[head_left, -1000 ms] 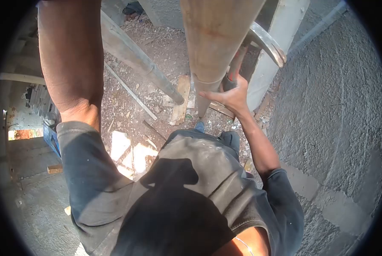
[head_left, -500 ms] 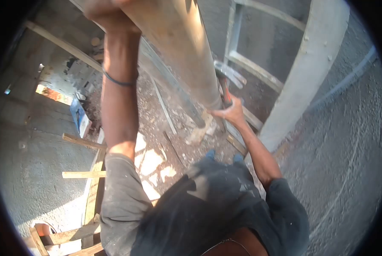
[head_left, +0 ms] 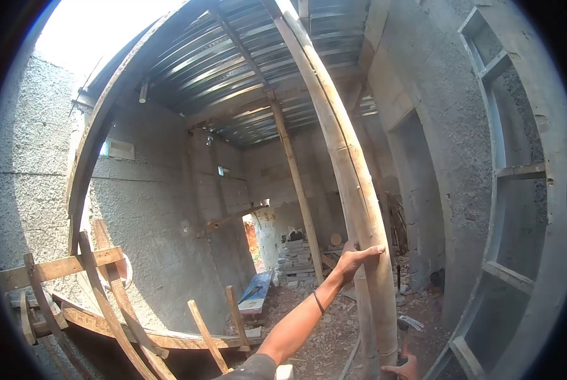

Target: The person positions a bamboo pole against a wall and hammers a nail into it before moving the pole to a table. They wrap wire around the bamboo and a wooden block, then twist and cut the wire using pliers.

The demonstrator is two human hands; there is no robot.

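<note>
Bamboo pole [head_left: 348,158] stands directly ahead, long axis steep, top leaning left in view, left grip [head_left: 354,261] clasping it mid-length, right grip [head_left: 405,368] lower, closed round a claw hammer [head_left: 411,323], thumb against bamboo.

Sky [head_left: 99,28] blown out upper left; back wall [head_left: 264,183] dim; edges fisheye-bowed.

Grey walls [head_left: 153,215], corrugated roof [head_left: 194,66], littered floor [head_left: 334,323]
</note>
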